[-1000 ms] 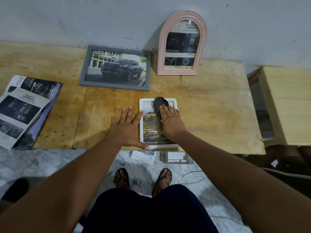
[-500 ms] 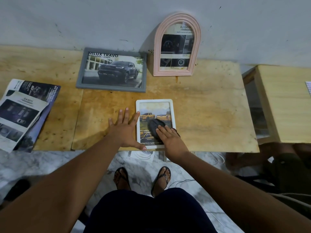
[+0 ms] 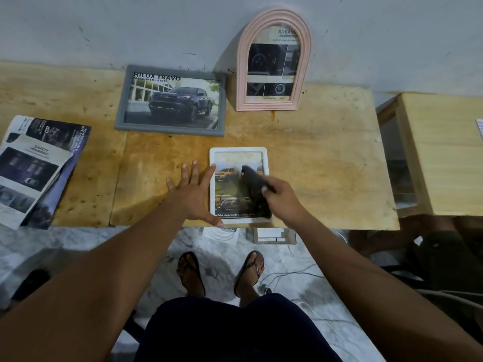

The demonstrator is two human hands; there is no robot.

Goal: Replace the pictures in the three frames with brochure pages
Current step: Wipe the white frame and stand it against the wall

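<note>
The cloth is not pressed flat any more.
A second ago I saw the right hand (image 3: 283, 198) lying flat on the dark cloth (image 3: 254, 188) at the top of the white frame (image 3: 238, 150). Then it slid down the picture. Now its fingers curl around the cloth, over by the frame's right side.
</note>
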